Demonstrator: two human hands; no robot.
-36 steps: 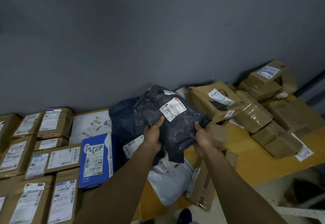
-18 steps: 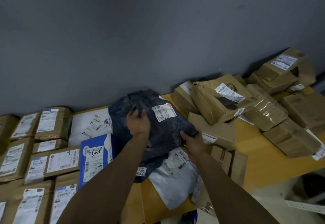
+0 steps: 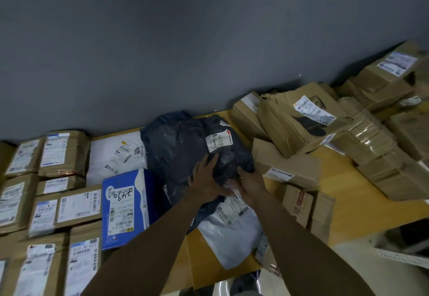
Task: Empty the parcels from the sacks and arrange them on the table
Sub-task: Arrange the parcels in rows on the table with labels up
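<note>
Left hand (image 3: 205,179), right hand (image 3: 250,185) on one dark parcel (image 3: 185,142); one blue box (image 3: 126,205).

2 hands (image 3: 204,179) (image 3: 250,186), 1 blue box (image 3: 125,207), 2 white mailers (image 3: 111,158) (image 3: 232,240)

One cam only, on my head: looks fwd & down, close over yellow wooden table (image 3: 348,193), flat grey wall (image 3: 209,40) up top.

A plain grey wall (image 3: 209,40) rose well beyond the fingers (image 3: 210,159). Below and to their right lay pale floor (image 3: 357,263), with a white printed strip (image 3: 404,257) on it.
</note>
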